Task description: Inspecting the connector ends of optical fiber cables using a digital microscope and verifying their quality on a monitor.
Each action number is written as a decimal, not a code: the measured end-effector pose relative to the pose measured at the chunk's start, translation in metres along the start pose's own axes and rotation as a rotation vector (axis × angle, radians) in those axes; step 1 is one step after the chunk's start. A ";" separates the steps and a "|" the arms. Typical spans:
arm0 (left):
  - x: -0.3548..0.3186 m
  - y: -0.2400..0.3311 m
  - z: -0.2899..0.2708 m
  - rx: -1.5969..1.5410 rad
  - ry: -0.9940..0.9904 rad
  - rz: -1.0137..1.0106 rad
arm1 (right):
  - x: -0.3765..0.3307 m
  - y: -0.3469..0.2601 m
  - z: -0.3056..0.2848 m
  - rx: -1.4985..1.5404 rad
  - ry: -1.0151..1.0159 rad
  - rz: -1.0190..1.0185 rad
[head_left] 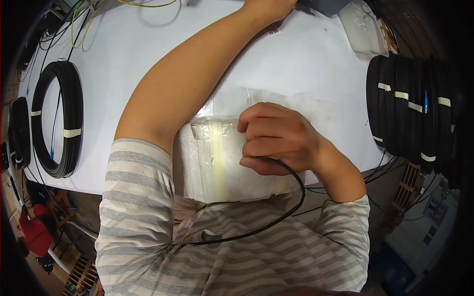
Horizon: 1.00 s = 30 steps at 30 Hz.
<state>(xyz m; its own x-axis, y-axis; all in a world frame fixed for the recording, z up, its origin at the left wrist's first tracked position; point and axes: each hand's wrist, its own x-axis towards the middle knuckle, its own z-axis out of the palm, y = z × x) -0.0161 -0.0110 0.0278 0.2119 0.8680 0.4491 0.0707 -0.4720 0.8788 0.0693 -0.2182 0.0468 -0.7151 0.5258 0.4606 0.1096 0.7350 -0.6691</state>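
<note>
R hand [279, 140] fist pinches black cable [276, 219] tight over taped packet [217, 163]; keep tension even; L hand [266, 7] grip can't tell.

A thin black cable [281, 214] of smooth round sheath runs out from under the curled fingers of the right hand [279, 138], sweeps right in a bend, then curves down and back left across the grey-and-white striped shirt, its far end hidden in the folds of the cloth. A clear plastic bag wrapped around white foam padding [212, 163], bound by a strip of yellowish tape running near to far, lies flat at the near edge of the white table (partly overhanging toward the person), with the right hand resting upon its right part.
</note>
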 end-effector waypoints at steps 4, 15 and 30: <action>-0.001 0.012 -0.001 0.042 -0.023 -0.090 | -0.001 0.002 0.001 0.015 0.031 0.005; -0.002 0.017 -0.001 0.085 -0.043 -0.140 | -0.002 0.001 0.001 0.018 0.025 -0.006; -0.001 0.011 -0.003 0.035 -0.033 -0.104 | 0.001 0.002 0.001 0.035 0.018 0.010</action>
<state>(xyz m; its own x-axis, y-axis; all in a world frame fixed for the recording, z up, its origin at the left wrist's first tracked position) -0.0181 -0.0167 0.0377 0.2335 0.9071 0.3501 0.1280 -0.3856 0.9137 0.0687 -0.2167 0.0456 -0.7018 0.5404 0.4640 0.0916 0.7145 -0.6936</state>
